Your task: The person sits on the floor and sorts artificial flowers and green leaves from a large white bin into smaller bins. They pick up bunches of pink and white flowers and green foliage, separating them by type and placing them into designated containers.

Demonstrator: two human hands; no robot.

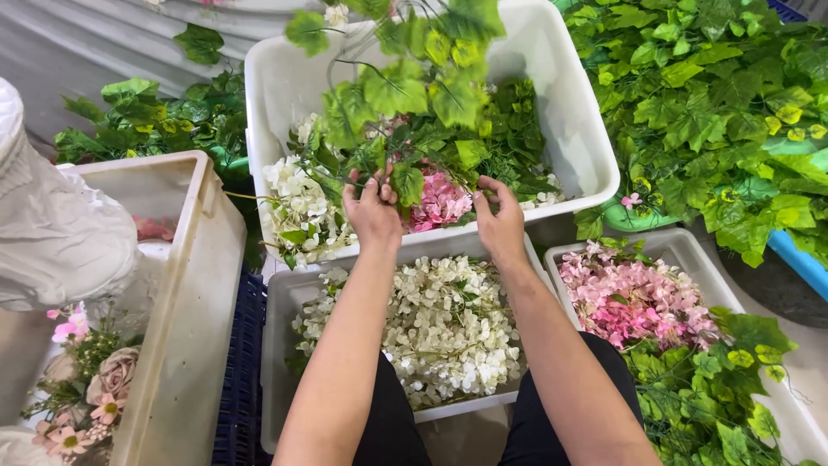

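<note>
**Both hands on one leafy stem; four bins counted**

At far left, one beige bin is seen, with a mixed bouquet beside it. The left hand is closed around a green leafy stem, held above one large white tub. The right hand is pinched on the same stem's lower end. Below the hands, one tray of white blossoms is noted; at right, one tray of pink blossoms.

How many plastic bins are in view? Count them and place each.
4: a large white bin at the top centre, a cream bin on the left, one of white blossoms in the centre, one of pink blossoms on the right. Others may be hidden.
</note>
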